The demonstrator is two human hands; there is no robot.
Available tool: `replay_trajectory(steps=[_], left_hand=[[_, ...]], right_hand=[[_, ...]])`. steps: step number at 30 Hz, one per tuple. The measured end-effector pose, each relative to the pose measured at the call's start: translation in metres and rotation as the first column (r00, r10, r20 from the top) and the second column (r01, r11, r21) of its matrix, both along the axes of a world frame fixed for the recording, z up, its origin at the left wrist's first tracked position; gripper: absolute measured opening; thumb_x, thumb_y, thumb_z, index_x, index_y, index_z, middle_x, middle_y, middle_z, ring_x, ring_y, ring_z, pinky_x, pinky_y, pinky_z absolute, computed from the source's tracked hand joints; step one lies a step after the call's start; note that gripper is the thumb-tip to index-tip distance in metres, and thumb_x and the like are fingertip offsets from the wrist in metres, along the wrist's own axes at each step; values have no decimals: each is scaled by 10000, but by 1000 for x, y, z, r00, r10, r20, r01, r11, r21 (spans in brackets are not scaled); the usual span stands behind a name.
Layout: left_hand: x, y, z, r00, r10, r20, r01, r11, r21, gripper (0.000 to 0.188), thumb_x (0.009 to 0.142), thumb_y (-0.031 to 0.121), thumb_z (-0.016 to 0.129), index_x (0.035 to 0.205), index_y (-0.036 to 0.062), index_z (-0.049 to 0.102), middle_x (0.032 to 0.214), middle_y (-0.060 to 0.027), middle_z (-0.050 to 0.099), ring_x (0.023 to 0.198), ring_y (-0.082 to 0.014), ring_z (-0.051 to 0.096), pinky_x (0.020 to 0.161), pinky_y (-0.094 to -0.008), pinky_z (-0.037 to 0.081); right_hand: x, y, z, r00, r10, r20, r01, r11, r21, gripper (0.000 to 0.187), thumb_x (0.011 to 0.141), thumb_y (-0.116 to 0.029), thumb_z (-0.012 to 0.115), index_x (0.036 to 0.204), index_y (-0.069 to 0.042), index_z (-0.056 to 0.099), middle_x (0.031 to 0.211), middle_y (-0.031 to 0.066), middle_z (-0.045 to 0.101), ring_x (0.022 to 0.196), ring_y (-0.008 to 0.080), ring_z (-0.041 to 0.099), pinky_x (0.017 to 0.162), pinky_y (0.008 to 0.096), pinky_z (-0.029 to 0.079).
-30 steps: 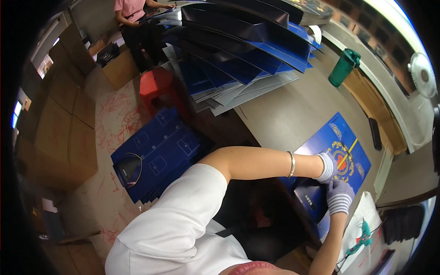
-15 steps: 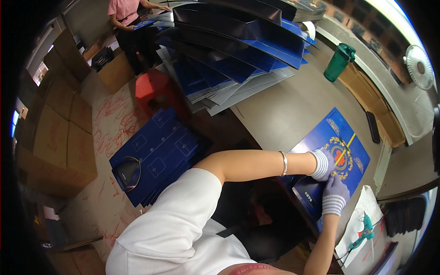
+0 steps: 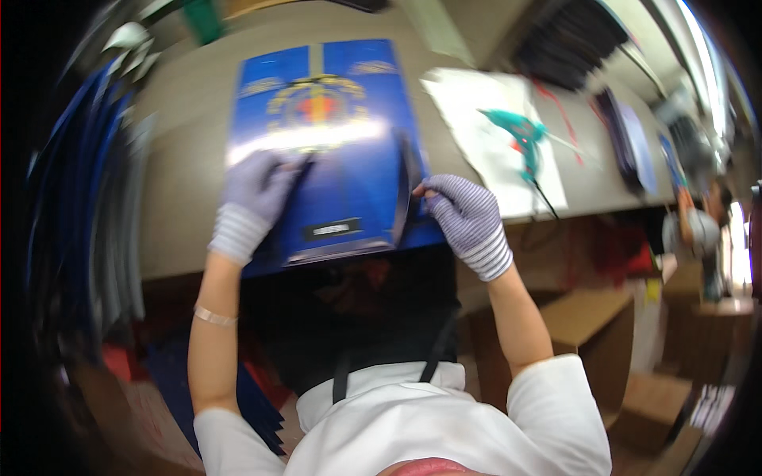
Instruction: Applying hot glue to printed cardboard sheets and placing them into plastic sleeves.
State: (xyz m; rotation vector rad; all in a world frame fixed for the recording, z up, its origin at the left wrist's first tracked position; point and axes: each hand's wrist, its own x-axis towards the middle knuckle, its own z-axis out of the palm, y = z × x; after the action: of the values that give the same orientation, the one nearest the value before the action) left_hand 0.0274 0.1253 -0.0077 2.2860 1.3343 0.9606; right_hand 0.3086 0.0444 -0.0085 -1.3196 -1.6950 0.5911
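Note:
A glossy blue printed cardboard piece (image 3: 333,194) lies on the table in front of me, with a yellow band and a round yellow-and-red emblem on its far part. Its near part is a folded panel with a raised side flap and a small black label. My left hand (image 3: 252,194), in a purple-and-white striped glove with bare fingertips, is at the panel's left edge. Its fingers are curled in, somewhat blurred by motion. My right hand (image 3: 468,216), gloved alike, pinches at the flap on the right edge.
A teal glue gun (image 3: 520,135) lies on a white sheet (image 3: 460,95) to the right. Stacked blue and grey card sheets (image 3: 87,198) stand at the left. Dark stacked pieces (image 3: 571,40) are at the far right, and cardboard boxes (image 3: 587,317) sit below the table.
My view has swung right and now faces the cardboard piece squarely. My hands, formerly close together near the emblem, are now apart at the folded panel's two sides.

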Motion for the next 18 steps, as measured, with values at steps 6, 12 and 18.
replay_trajectory(steps=[6,12,18], left_hand=[[-10,-22,-11,991,84,107,-84,996,1,124,870,81,503,897,-18,571,811,-95,550,755,-178,539,730,-275,426],[-15,-23,-18,945,156,286,-163,987,2,133,886,85,494,910,-16,577,868,-76,579,828,-167,555,793,-266,422],[-16,-23,-14,933,278,230,-287,958,3,141,884,92,502,913,-29,569,874,-90,579,828,-182,557,798,-278,424]], right_hand=[[135,-14,38,773,-512,374,600,782,-169,290,785,-270,680,884,-1,632,770,99,647,677,185,600,630,293,481],[157,47,5,921,-240,307,269,961,-55,556,669,-375,763,1039,5,598,888,115,635,841,203,594,718,303,487],[138,75,10,834,-490,253,496,867,44,397,726,-112,734,1065,-7,556,908,43,605,801,111,555,708,248,460]])
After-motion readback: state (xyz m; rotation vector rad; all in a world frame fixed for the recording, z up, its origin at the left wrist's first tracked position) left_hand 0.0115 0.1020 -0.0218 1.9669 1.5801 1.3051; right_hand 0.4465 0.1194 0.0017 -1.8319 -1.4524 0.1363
